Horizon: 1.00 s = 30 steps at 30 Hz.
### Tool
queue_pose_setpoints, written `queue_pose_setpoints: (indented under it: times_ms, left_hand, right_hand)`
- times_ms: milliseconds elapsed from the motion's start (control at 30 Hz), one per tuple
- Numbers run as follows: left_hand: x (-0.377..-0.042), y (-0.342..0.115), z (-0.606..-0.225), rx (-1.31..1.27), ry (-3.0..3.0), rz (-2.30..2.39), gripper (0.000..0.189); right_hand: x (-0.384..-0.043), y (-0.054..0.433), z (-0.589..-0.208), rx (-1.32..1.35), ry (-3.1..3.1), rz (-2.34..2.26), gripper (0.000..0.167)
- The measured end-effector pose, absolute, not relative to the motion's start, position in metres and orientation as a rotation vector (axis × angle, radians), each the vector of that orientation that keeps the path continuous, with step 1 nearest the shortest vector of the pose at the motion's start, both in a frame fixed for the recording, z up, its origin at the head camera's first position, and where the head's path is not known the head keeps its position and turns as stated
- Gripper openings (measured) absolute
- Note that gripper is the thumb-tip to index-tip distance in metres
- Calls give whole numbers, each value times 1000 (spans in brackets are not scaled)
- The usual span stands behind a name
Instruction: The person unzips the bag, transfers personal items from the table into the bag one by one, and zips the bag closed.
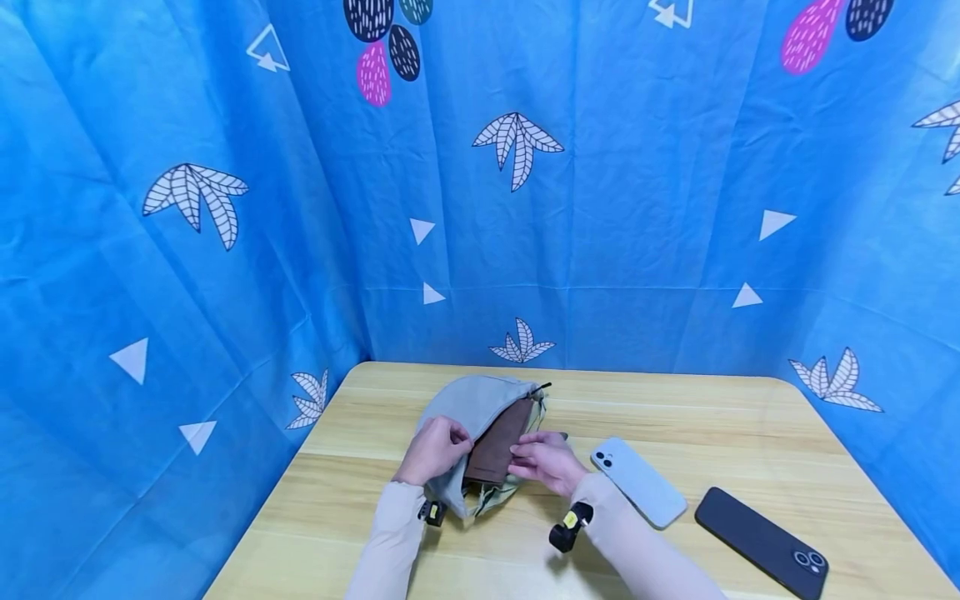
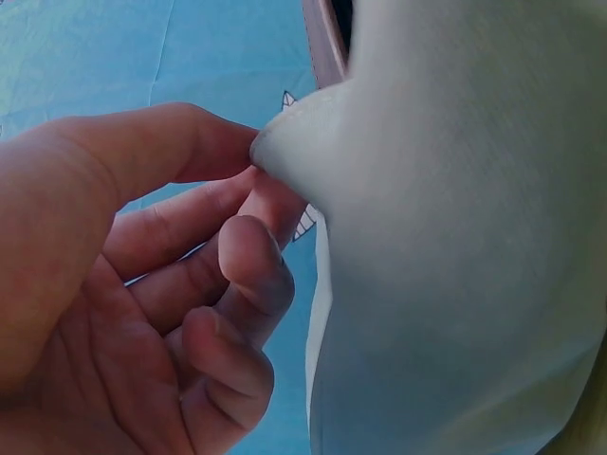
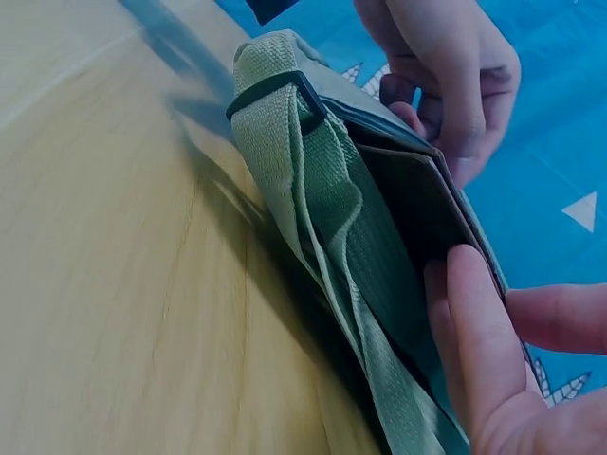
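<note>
A pale grey shoulder bag [image 1: 467, 402] stands on the table with its zip side gaping. My left hand [image 1: 437, 450] pinches the bag's edge between thumb and forefinger; the left wrist view shows the cloth [image 2: 455, 209] drawn to a point there. Inside the opening sits a flat brown leather-like case [image 1: 497, 443], partly hidden by the bag. With fingers on one face and thumb at its edge, my right hand [image 1: 550, 461] pinches this case. A green webbing strap [image 3: 273, 142] with a dark buckle hangs down the bag's near side in the right wrist view.
To the right of my right hand lies a light blue phone [image 1: 640, 482], camera side up. Farther right is a black phone [image 1: 757, 537], also face down. A blue patterned curtain [image 1: 637, 208] encloses the wooden table [image 1: 337, 500] at the back and sides.
</note>
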<state>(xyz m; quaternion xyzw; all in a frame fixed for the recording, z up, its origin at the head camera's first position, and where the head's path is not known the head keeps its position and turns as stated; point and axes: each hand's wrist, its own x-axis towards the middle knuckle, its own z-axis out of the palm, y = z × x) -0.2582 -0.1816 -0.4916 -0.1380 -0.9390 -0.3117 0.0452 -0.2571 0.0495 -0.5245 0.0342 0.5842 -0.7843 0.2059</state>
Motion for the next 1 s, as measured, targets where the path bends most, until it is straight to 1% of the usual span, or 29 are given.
queue_pose_setpoints:
  times_ms: [133, 533, 800, 1000]
  left_hand:
    - [-258, -181, -492, -440, -2872, -951, 8]
    - [-260, -181, -493, -495, -2862, -938, 9]
    - [-261, -180, -492, -505, -2867, -957, 8]
    - [-262, -179, -491, -511, -2858, -934, 9]
  right_hand:
    - [-257, 43, -524, 112, 1634, -2197, 33]
    - [-263, 23, -526, 152, 1595, -2224, 27]
    - [-268, 15, -528, 133, 1611, -2223, 30]
    - [-270, 9, -529, 145, 1608, -2239, 28]
